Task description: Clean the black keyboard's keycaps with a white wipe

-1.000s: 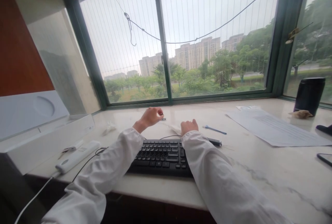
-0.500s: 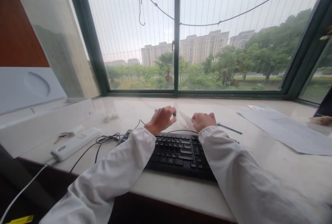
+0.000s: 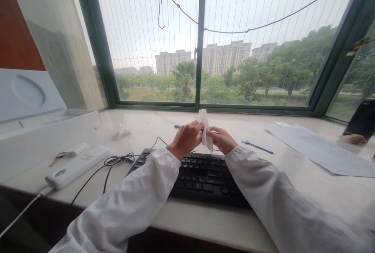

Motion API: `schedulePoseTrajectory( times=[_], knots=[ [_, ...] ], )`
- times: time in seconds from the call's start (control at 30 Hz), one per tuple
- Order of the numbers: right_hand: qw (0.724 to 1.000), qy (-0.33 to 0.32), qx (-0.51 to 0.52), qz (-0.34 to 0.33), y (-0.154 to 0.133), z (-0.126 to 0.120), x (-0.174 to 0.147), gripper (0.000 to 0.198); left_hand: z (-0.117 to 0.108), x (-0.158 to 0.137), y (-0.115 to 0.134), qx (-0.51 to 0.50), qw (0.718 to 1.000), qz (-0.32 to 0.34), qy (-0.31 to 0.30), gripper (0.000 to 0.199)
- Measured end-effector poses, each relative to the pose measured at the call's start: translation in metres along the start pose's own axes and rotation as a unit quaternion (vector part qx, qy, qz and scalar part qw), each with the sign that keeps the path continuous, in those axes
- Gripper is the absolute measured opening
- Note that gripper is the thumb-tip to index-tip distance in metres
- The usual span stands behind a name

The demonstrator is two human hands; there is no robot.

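My left hand (image 3: 187, 139) pinches a small black keycap (image 3: 202, 130), mostly hidden by the fingers and a wipe. With closed fingertips my right hand (image 3: 222, 139) holds that thin white wipe (image 3: 206, 133) against the keycap. The wipe stands upright between the two hands, its lower end hanging down. Below them lies a black keyboard (image 3: 202, 186), partly covered by my sleeves. Some of its key places look bare, with the parts under the caps showing. A small dark item (image 3: 177, 126) lies just behind my left hand; its kind is unclear.
To the left are a white power bank (image 3: 77, 167) with a cable, a key (image 3: 63, 154), a bundled black cord (image 3: 120, 160) and an open white box (image 3: 52, 139). To the right lie a blue stick-like tool (image 3: 258, 147) and paper sheets (image 3: 319, 149). A window (image 3: 199, 49) stands behind.
My hands have come together from apart. The white wipe now rises between them, pressed to the keycap in my left hand. The camera view has shifted slightly.
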State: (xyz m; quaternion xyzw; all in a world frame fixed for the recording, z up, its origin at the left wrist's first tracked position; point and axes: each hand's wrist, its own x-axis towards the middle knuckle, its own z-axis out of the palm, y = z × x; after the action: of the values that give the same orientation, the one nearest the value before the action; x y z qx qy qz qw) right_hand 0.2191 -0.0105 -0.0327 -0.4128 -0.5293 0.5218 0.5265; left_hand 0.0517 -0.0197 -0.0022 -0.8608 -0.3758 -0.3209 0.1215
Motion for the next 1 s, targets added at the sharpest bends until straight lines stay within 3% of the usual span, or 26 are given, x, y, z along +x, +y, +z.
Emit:
schedulePoseTrajectory(
  times=[0.1, 0.23, 0.4, 0.63, 0.83, 1.0],
  knots=[
    [1.000, -0.026, 0.007, -0.011, 0.001, 0.002, -0.001, 0.053, -0.001, -0.001, 0.001, 0.001, 1.000, 0.007, -0.013, 0.011],
    [0.997, -0.064, -0.025, -0.030, 0.002, 0.002, -0.001, 0.057, 0.000, -0.003, 0.001, -0.002, 1.000, 0.015, 0.006, 0.025],
    [0.995, -0.048, -0.073, -0.057, 0.010, -0.003, 0.006, 0.065, 0.004, -0.005, 0.000, 0.019, 0.999, 0.019, 0.025, 0.038],
    [0.990, -0.002, -0.131, -0.054, 0.014, -0.006, 0.010, 0.068, 0.005, -0.004, -0.003, -0.044, 0.997, 0.004, 0.064, 0.033],
    [0.997, 0.010, -0.067, -0.025, 0.012, -0.002, 0.009, 0.064, 0.004, -0.004, -0.003, -0.059, 0.996, 0.009, 0.073, 0.014],
    [1.000, 0.020, 0.003, -0.005, 0.011, 0.000, 0.007, 0.057, 0.005, -0.004, -0.003, -0.061, 0.995, 0.014, 0.081, 0.014]
  ],
)
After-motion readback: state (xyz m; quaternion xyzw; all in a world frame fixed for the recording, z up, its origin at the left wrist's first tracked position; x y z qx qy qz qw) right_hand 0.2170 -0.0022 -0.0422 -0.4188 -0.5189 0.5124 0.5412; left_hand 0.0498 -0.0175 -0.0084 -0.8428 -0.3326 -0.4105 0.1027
